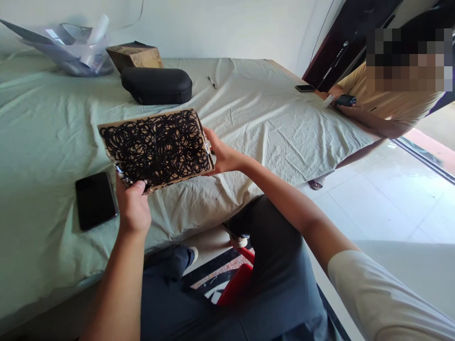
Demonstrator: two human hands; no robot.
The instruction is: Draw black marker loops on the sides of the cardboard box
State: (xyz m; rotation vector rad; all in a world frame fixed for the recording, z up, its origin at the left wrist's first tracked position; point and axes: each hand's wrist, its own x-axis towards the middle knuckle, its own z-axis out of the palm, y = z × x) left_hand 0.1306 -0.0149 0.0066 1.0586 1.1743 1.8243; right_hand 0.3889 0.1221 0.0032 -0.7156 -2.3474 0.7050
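Note:
Between my two hands I hold up a cardboard box, tilted above the cloth-covered table. Black looping scribbles cover the face turned to me, with brown card showing between the lines. My left hand grips its lower left corner, thumb on the scribbled face. At the right end, my right hand is closed around the edge; its fingers are partly hidden behind the box. Something shiny, perhaps tape, shows at both ends. A black smartphone lies flat on the cloth just left of my left hand.
Behind the box sit a black zip case and another cardboard box. A clear plastic bowl with items stands back left. A pen lies on the pale green cloth. At right, a person holds a dark device near another phone.

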